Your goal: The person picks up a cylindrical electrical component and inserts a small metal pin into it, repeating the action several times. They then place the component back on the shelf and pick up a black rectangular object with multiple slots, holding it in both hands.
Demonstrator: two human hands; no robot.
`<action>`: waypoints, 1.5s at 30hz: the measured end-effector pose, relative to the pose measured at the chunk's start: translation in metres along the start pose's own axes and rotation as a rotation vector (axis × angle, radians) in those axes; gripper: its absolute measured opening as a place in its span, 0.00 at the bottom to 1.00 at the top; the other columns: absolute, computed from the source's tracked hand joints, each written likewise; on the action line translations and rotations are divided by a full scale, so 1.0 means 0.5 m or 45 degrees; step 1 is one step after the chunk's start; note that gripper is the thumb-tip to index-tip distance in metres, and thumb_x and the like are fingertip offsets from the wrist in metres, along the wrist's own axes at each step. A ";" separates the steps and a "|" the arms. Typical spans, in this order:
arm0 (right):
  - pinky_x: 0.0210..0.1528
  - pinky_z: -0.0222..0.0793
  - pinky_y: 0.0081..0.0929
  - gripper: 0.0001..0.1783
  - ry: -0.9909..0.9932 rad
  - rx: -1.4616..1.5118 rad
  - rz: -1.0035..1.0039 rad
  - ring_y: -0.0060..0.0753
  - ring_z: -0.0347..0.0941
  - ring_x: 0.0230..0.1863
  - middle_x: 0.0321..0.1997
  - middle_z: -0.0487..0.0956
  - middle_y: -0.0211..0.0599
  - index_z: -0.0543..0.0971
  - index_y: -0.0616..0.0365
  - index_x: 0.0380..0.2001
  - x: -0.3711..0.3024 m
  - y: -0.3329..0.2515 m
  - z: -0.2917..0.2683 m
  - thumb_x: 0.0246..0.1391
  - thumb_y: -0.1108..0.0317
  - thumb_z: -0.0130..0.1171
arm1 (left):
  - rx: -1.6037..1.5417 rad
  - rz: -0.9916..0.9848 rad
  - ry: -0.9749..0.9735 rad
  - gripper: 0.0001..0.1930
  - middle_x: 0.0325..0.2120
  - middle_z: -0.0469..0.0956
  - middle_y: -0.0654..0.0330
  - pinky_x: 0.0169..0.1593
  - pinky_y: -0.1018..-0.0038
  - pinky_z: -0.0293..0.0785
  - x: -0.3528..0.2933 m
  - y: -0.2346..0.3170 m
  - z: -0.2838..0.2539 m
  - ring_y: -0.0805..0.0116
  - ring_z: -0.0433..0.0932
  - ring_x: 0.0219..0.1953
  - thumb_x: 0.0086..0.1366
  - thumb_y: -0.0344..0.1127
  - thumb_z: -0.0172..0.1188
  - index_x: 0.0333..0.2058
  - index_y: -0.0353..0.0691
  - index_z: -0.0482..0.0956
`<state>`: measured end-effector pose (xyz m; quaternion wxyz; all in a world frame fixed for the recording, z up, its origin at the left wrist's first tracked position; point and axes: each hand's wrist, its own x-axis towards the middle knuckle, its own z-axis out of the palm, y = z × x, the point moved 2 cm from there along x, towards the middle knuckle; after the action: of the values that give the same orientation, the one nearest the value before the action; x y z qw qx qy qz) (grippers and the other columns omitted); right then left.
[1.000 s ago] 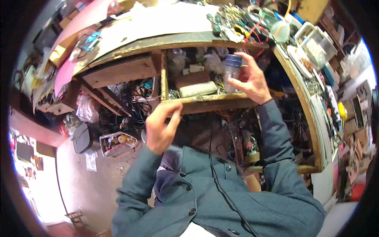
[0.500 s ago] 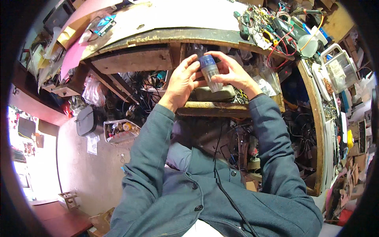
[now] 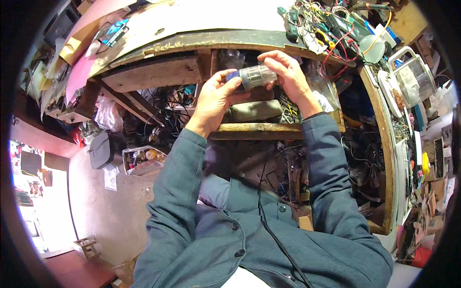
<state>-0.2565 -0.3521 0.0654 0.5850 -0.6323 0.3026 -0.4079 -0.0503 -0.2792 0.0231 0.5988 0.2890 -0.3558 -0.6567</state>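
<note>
A clear plastic cylinder (image 3: 258,76) with a blue cap (image 3: 233,76) is held over the open drawer, lying nearly sideways with its cap toward the left. My left hand (image 3: 215,98) is closed around the capped end, thumb on top. At the clear end, my right hand (image 3: 290,79) has its fingers curled against the cylinder. Some dark bits seem to show through the clear wall, too small to name. Below the cylinder lies a grey-green pouch-like thing (image 3: 254,111) inside the drawer (image 3: 269,127).
The white-topped bench (image 3: 201,19) spans the far side. Tangled wires and tools (image 3: 331,36) are piled at its right, beside a clear lidded container (image 3: 413,79). On the floor to the left stand a box of small items (image 3: 144,161) and a dark case (image 3: 102,150).
The cylinder has turned from nearly upright to sideways, cap now leftward. My left hand has taken hold of the capped end, and my right hand has shifted to the clear end.
</note>
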 end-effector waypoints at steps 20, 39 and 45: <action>0.55 0.77 0.26 0.28 -0.196 0.005 -0.233 0.22 0.78 0.47 0.47 0.83 0.31 0.78 0.59 0.55 -0.010 0.006 0.031 0.51 0.72 0.76 | 0.803 0.153 -0.058 0.22 0.40 0.83 0.59 0.52 0.72 0.76 -0.005 -0.029 0.012 0.72 0.79 0.44 0.55 0.30 0.77 0.47 0.34 0.79; 0.60 0.72 0.28 0.33 -0.241 -0.088 -0.140 0.25 0.78 0.52 0.49 0.81 0.31 0.75 0.57 0.59 -0.021 -0.002 0.055 0.51 0.65 0.76 | 0.917 0.086 -0.101 0.24 0.41 0.83 0.58 0.51 0.72 0.76 -0.012 -0.022 0.014 0.71 0.79 0.45 0.53 0.31 0.78 0.48 0.32 0.79; 0.55 0.77 0.27 0.36 -0.157 -0.087 -0.299 0.25 0.79 0.50 0.49 0.82 0.34 0.74 0.57 0.62 -0.016 -0.004 0.046 0.49 0.76 0.75 | 0.953 0.061 -0.078 0.22 0.41 0.81 0.63 0.52 0.75 0.74 -0.013 -0.025 0.017 0.74 0.77 0.45 0.55 0.27 0.76 0.48 0.34 0.78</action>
<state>-0.2404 -0.3336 0.0663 0.5289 -0.7068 0.2035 -0.4234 -0.0636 -0.2713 0.0175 0.4560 0.4597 -0.5954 -0.4756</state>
